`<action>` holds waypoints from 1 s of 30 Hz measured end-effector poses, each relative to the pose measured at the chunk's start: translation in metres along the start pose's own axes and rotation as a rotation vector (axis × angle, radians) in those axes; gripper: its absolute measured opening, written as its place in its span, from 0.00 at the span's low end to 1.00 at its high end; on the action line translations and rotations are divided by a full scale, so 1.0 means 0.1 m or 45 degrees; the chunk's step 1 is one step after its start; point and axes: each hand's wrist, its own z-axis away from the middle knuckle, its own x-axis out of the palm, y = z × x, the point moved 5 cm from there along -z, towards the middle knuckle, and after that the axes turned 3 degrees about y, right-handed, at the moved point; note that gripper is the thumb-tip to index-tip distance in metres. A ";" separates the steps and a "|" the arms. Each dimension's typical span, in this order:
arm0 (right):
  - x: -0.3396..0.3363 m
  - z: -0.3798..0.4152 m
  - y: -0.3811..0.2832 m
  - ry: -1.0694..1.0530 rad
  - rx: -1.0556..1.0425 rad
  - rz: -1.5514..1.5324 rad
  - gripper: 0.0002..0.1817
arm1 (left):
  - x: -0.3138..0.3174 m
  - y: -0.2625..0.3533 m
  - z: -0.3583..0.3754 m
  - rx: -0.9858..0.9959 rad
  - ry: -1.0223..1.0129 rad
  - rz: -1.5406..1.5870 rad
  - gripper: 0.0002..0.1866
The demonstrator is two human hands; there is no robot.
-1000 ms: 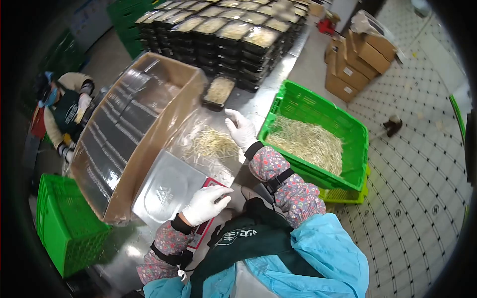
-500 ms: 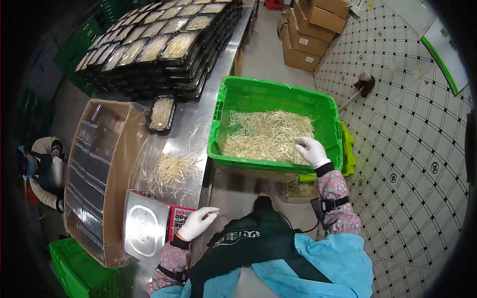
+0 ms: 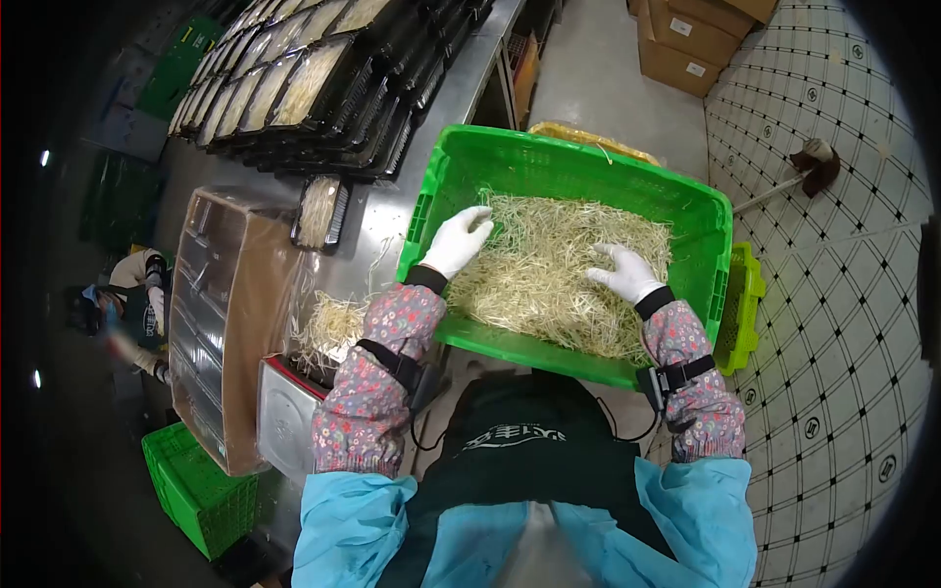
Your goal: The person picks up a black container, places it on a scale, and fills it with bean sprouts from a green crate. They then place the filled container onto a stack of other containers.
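We have both gloved hands down in the green crate, on the heap of sprouts. Our left hand lies at the heap's left edge with its fingers curled into the strands, though we cannot tell whether it has closed on a bunch yet; our right hand rests flat on top toward the right, fingers spread and holding nothing. We judge this to be the gathering step: taking up a portion of sprouts. The next move calls for drawing the fingers together under a loose clump and lifting it clear of the crate wall, which stands just to the left of our left hand, without trailing strands over the rim. Beyond that wall, on the steel table, lie a small loose pile, one filled tray and, nearer our left elbow, a scale; stacked filled trays stand farther off. As for writing, white lettering shows on our dark apron but is too blurred to read, and the labels on the cartons across the aisle are likewise illegible.
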 end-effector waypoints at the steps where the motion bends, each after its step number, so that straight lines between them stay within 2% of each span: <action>1: 0.09 -0.10 0.04 -0.051 0.010 0.006 0.37 | 0.10 -0.09 -0.06 -0.034 -0.138 -0.230 0.25; 2: 0.18 -0.20 0.05 -0.088 0.037 0.050 0.40 | 0.19 -0.15 -0.07 -0.070 -0.286 -0.462 0.28; 4: 0.34 -0.35 0.01 -0.077 -0.099 0.149 0.40 | 0.36 -0.46 -0.07 -0.002 -0.459 -0.586 0.33; 5: 0.44 -0.40 -0.03 -0.083 -0.085 0.132 0.40 | 0.41 -0.61 -0.05 -0.015 -0.580 -0.647 0.35; 8: 0.98 -0.55 -0.15 -0.395 -0.163 0.195 0.37 | 0.57 -0.95 0.06 -0.149 -0.986 -0.820 0.51; 9: 1.14 -0.58 -0.22 -0.487 -0.179 0.235 0.42 | 0.62 -1.10 0.07 -0.155 -1.000 -0.819 0.51; 10: 1.29 -0.61 -0.30 -0.575 -0.196 0.277 0.47 | 0.69 -1.27 0.11 -0.146 -1.118 -0.950 0.57; 11: 1.45 -0.69 -0.35 -0.579 -0.183 0.267 0.47 | 0.74 -1.42 0.13 -0.133 -1.240 -1.081 0.62; 13: 1.78 -0.78 -0.36 -0.746 -0.133 0.488 0.55 | 0.88 -1.56 0.10 -0.180 -1.281 -1.158 0.65; 14: 1.85 -0.80 -0.39 -0.758 -0.122 0.488 0.55 | 0.94 -1.64 0.08 -0.228 -1.304 -1.242 0.68; 16: 1.88 -0.90 -0.40 -0.526 -0.058 0.670 0.63 | 1.08 -1.73 0.02 -0.241 -1.341 -1.219 0.70; 17: 1.89 -0.96 -0.40 -0.572 0.016 0.663 0.71 | 1.15 -1.77 -0.05 -0.160 -1.267 -1.222 0.70; 20: 1.82 -1.00 -0.40 -0.513 0.126 0.629 0.72 | 1.25 -1.80 -0.19 -0.046 -1.181 -1.121 0.72; 22: 1.92 -1.00 -0.35 -0.575 0.124 0.539 0.73 | 1.30 -1.77 -0.25 -0.145 -1.257 -1.143 0.73; 24: 2.02 -0.91 -0.36 -0.635 0.120 0.441 0.74 | 1.29 -1.78 -0.17 -0.090 -1.329 -1.158 0.75; 26: 2.06 -0.78 -0.41 -0.660 0.019 0.483 0.75 | 1.25 -1.79 0.06 -0.214 -1.571 -1.096 0.76; 28: 2.05 -0.77 -0.41 -0.606 -0.008 0.513 0.76 | 1.20 -1.77 0.17 -0.182 -1.555 -1.119 0.79; 30: 2.01 -0.83 -0.39 -0.575 0.033 0.608 0.76 | 1.14 -1.76 0.17 -0.168 -1.411 -1.199 0.78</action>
